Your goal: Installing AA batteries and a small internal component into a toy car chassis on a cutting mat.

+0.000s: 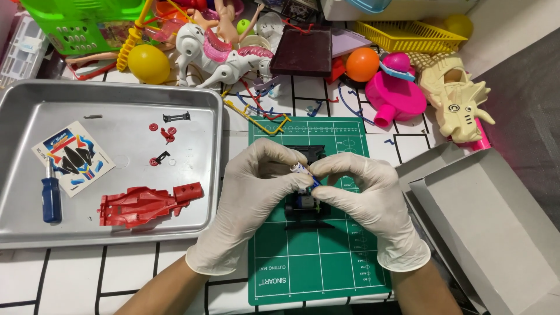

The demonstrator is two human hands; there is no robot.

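Lying at left on the tiled table: steel tray (35, 233), carrying red car body shell (143, 204), rectangular sticker sheet (73, 156) in blue, red and black, blue-handled screwdriver (51, 198). Resting at right: open grey cardboard box (496, 227). Sitting centre: green cutting mat (315, 262) under black toy chassis (306, 204). Pinching together over chassis: gloved left hand (251, 192) and right hand (367, 204), both closing narrowly on small blue-white tube (304, 171).

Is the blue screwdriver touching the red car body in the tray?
Apart. The head view shows bare tray metal between the blue screwdriver and the red car body.
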